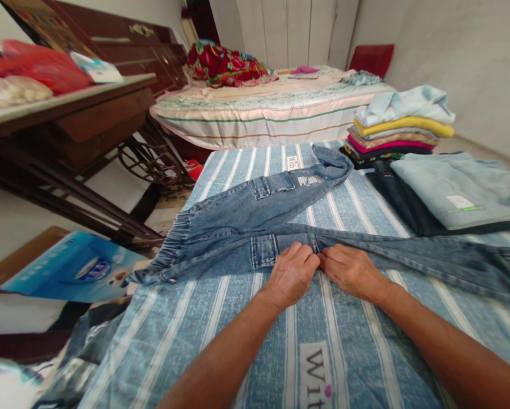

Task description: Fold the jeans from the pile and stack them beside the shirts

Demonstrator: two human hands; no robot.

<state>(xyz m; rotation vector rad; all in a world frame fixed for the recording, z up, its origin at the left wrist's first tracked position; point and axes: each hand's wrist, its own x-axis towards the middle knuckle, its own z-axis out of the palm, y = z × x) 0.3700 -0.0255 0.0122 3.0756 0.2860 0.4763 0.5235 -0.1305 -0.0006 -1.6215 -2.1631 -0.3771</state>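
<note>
A pair of blue denim jeans [221,244] with an elastic waist and leg pockets lies spread across a striped blue cloth [161,341]. Its waist points left; one leg stretches to the right and the other bends toward the back. My left hand [293,270] is closed on the near leg's edge beside the pocket. Close against it, my right hand [351,270] pinches the same edge, fingertips almost meeting the left ones. The fabric inside both grips is mostly hidden by the fingers.
Folded clothes [400,133] are stacked at the back right, beside folded light jeans [463,190] on dark fabric. A sewing machine table [110,105] with a red bag [46,65] stands left. Behind is a bed [263,119]. A blue box [76,267] sits low at left.
</note>
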